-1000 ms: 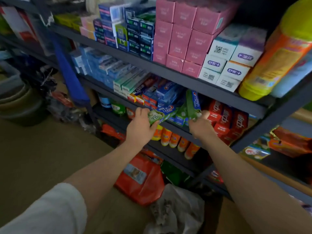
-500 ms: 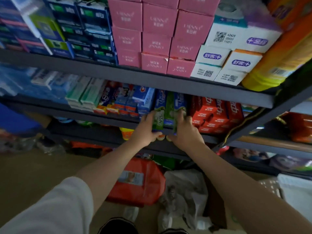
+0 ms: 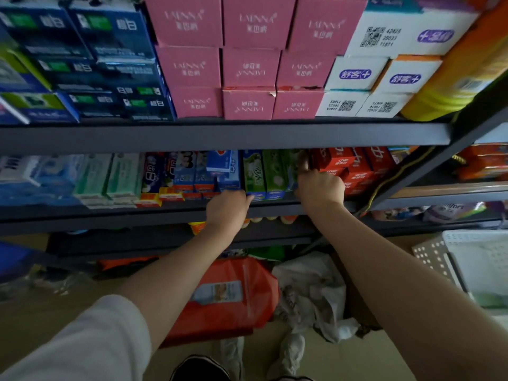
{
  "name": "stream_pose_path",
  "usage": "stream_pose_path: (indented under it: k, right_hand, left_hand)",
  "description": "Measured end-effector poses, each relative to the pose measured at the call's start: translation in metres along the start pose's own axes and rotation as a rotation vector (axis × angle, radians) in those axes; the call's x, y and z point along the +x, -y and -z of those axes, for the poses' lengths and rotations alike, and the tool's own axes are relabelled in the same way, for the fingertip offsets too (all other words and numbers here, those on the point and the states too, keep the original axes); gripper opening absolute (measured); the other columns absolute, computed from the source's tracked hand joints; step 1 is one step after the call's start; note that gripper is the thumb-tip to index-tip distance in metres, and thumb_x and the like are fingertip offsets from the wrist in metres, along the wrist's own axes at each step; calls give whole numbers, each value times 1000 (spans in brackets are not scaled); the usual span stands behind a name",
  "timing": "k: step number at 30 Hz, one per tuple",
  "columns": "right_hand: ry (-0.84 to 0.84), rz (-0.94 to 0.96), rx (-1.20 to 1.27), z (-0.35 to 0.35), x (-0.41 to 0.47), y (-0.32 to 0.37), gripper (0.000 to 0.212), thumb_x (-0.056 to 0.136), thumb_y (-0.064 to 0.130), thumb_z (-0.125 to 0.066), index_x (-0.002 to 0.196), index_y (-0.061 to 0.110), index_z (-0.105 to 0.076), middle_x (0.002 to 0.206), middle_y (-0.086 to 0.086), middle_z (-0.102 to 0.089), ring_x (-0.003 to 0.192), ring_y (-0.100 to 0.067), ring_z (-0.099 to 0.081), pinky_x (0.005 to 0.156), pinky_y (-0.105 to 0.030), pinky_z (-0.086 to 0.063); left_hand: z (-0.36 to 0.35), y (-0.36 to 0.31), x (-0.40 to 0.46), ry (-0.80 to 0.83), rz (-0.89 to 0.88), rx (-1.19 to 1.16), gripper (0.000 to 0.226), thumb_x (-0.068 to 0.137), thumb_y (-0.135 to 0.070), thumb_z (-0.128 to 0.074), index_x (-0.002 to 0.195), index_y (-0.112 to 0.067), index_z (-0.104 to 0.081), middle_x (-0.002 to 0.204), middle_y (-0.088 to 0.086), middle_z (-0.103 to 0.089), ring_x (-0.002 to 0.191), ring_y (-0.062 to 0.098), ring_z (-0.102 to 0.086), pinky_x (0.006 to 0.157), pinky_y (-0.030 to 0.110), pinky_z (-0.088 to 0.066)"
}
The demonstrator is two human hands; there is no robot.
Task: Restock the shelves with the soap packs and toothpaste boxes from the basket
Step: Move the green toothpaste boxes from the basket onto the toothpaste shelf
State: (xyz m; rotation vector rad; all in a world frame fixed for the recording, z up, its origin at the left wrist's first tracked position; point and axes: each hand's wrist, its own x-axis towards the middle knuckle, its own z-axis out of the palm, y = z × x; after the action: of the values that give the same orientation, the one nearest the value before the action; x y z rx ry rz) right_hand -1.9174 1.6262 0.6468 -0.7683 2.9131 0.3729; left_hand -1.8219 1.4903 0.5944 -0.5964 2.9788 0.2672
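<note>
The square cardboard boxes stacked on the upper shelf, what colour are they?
Pink, with pale lettering: the square cardboard boxes show best in the head view.

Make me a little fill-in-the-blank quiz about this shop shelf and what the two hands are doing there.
1. The stacked boxes straight above the hands are ____ in colour.
2. The green toothpaste boxes stand between blue boxes and ____ boxes.
3. The right hand touches the ____ toothpaste boxes.
4. The white basket sits on the person's ____ side.

Missing words: pink; red; green; right
</note>
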Motion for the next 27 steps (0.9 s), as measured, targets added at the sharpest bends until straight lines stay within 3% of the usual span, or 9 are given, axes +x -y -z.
stream_pose_path:
  k: [4, 8, 11, 14, 19, 24, 27]
  right_hand:
    - [-58, -46, 117, -7, 4, -6, 67, 93, 16, -51, 148, 15, -11, 99, -13, -69, 88, -36, -67, 58, -33, -39]
    - [-105, 37, 212, -20, -35, -23, 69, 95, 27, -47, 149, 19, -5, 99, -11, -68, 82, -34, -67, 58, -33, -39]
    - [2, 44, 275, -47, -81, -56, 51, 95, 31, -43, 141, 20, -25, 105, -10, -66, 87, -35, -66, 59, -33, -39]
    - [149, -122, 384, -79, -121, -107, 33, 94, 31, -43, 124, 16, -41, 102, -14, -67, 89, -37, -64, 65, -39, -48]
    - [161, -448, 489, -111, -187, -204, 27, 92, 30, -44, 111, 13, -54, 103, -19, -66, 93, -37, -63, 69, -39, -49]
    - [72, -606, 574, -136, -256, -308, 22, 90, 25, -48, 104, 13, -61, 103, -17, -69, 95, -37, -63, 72, -38, -49]
    - [69, -691, 604, -151, -288, -374, 23, 91, 24, -47, 103, 11, -62, 101, -17, -69, 93, -38, -63, 73, -39, -50]
  left_hand:
    - [5, 0, -6, 11, -35, -5, 39, 100, -35, -30, 80, -11, -54, 56, 0, -41, 59, 24, -53, 42, 26, -31]
    - [13, -2, -30, 56, -320, -146, 31, 97, -30, -40, 89, -11, -62, 66, 2, -54, 63, 25, -59, 51, 31, -42]
    - [5, -14, -48, 139, -481, -146, 27, 94, -30, -44, 92, -13, -65, 81, 8, -67, 74, 29, -64, 56, 35, -47]
    - [-18, -40, -55, 287, -526, -36, 23, 93, -32, -44, 98, -17, -60, 88, 7, -67, 78, 28, -64, 58, 38, -52]
    - [-50, -137, -61, 501, -627, 94, 30, 94, -33, -44, 119, -19, -52, 99, 7, -66, 84, 26, -64, 63, 36, -51]
    - [-81, -267, -79, 591, -713, 126, 32, 94, -33, -43, 119, -15, -52, 105, 8, -64, 90, 27, -62, 64, 34, -46]
    - [-93, -345, -93, 619, -711, 106, 32, 94, -34, -43, 121, -18, -51, 103, 5, -63, 83, 23, -60, 61, 31, -44]
